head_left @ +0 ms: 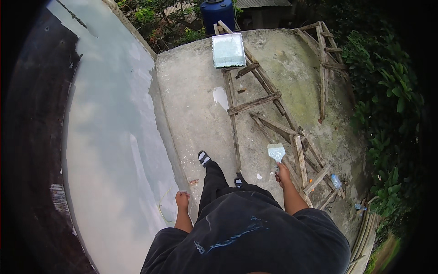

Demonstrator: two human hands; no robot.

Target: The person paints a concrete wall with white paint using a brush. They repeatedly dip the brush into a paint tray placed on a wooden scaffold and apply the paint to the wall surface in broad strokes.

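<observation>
My right hand (282,175) is wrapped round the handle of a wide, flat paintbrush (276,152). The brush points away from me, and its broad end is pale and looks coated. On my left, my left hand (181,201) is closed near the wall, with a small bit showing at the fingers that is too small to name. A thin yellowish loop (160,208) shows against the wall beside that hand. Ahead, a rectangular paint tray (229,45) with pale paint in it sits at the far end of a wooden ladder (253,104).
The left wall (109,123) is coated pale grey-white, with a dark area (32,150) beyond. More wooden frames stand at right (299,157) and far right (323,68). A plastic bottle (336,181), bamboo poles (365,233), leafy plants (397,91) and a blue tank (217,13) border the concrete floor (191,105).
</observation>
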